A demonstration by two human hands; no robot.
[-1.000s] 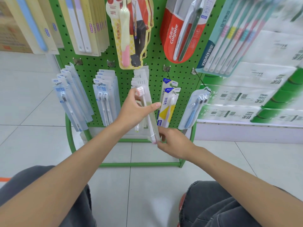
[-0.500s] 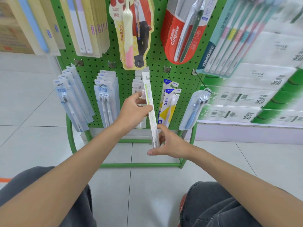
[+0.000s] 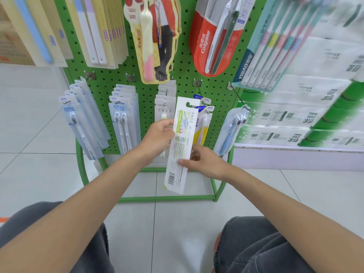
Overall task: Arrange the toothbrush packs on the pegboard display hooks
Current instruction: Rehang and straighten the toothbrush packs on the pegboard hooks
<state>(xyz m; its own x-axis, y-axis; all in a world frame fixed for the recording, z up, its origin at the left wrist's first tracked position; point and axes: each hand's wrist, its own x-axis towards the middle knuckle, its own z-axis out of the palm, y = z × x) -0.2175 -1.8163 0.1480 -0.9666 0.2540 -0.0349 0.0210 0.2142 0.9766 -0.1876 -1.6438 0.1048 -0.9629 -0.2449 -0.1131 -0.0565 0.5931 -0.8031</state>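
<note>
L hand point(image 3: 158, 135) gripping pack point(image 3: 184, 123) at upper edge, R hand point(image 3: 206, 163) pinching it lower down, back facing cam. Pack hanging between both hands, not hung yet. Likely target hook point(image 3: 164, 104) sitting just behind L hand. Rest of board point(image 3: 149, 95) looking stocked.

The flat white-and-green card toothbrush pack point(image 3: 180, 142) is no longer edge-on and now shows its printed back and barcode. The right hand point(image 3: 204, 164) has moved up from the bottom end, its thumb across the lower back. The left hand point(image 3: 157, 136) now pinches the upper left edge.
</note>
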